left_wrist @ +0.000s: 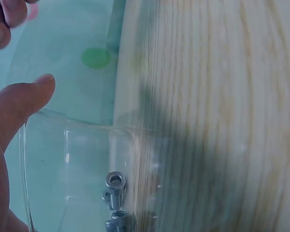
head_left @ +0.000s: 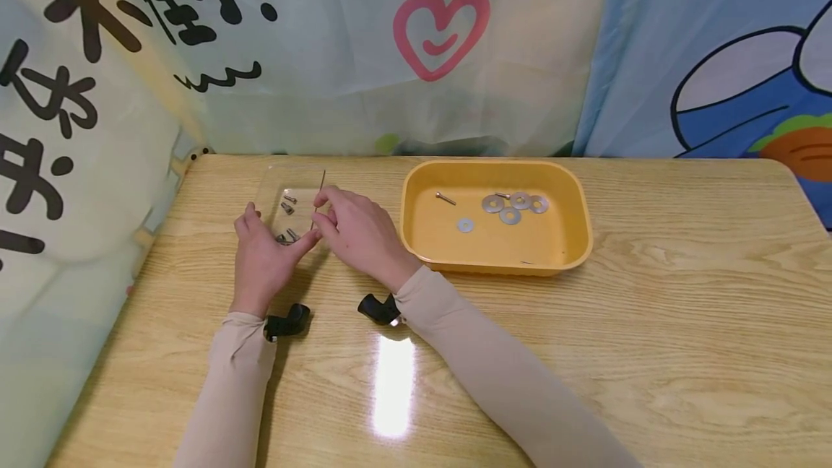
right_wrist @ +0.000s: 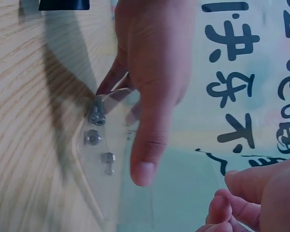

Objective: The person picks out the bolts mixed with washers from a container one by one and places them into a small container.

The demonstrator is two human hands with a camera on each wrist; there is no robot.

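Note:
A clear box [head_left: 305, 178] with several hex socket screws [head_left: 287, 208] in it stands at the back left of the table. My left hand [head_left: 269, 258] holds the box from its near side, thumb stretched along one wall and fingers at the other. In the left wrist view the screws [left_wrist: 116, 186] show through the clear wall. My right hand [head_left: 364, 233] is at the box's right edge, its fingers bent with thumb and fingertips close together. Nothing shows between the fingertips [right_wrist: 222, 205] in the right wrist view, though a small thing could be hidden there.
To the right of the box, a yellow tray [head_left: 497, 266] holds several flat washers [head_left: 510, 216], a long screw [head_left: 445, 198] and other small metal pieces. A printed cloth [head_left: 325, 114] hangs behind the table and along its left side.

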